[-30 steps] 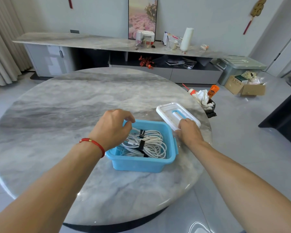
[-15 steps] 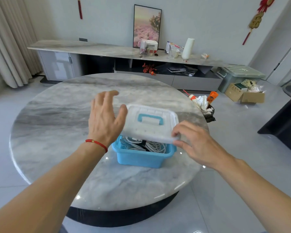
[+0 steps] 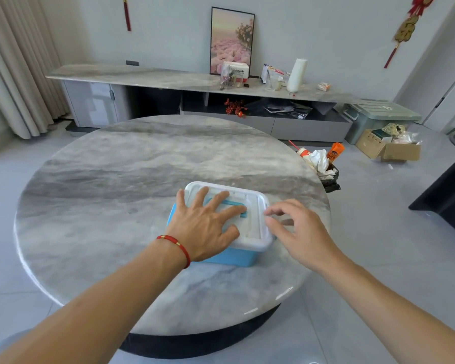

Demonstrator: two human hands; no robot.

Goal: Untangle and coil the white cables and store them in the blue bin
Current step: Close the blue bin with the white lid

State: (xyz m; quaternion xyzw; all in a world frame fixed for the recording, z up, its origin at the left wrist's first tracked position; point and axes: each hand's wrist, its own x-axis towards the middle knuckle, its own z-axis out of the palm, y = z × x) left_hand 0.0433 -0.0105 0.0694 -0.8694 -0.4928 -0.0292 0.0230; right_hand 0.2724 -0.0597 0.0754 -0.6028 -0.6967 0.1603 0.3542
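With the white lid (image 3: 250,206) seated on top of the blue bin (image 3: 231,256), the bin sat on the round marble table (image 3: 142,166), toward its near right part. Left hand (image 3: 205,227) lay flat on the lid, fingers straight and spread, fingertips over the lid's blue handle (image 3: 237,204), palm overlapping the lid's left edge. Red string bracelet (image 3: 177,245) was on that wrist. Right hand (image 3: 300,232) was just beside the lid's right edge, fingers loosely curled, thumb and forefinger near the rim; couldn't tell whether they actually touched it, and nothing was gripped. White cables weren't visible, lid covered the bin's inside. Only the bin's front wall and left corner showed below the lid.

Background: long marble sideboard (image 3: 147,77) against the wall with a framed flower picture (image 3: 231,40), a white paper roll (image 3: 296,74) and small clutter. On the floor, right of the table: black trash bag (image 3: 329,177) with an orange bottle (image 3: 335,151), a cardboard box (image 3: 389,148), a grey-green storage tub (image 3: 378,116). Curtain (image 3: 16,69) hung at the left.
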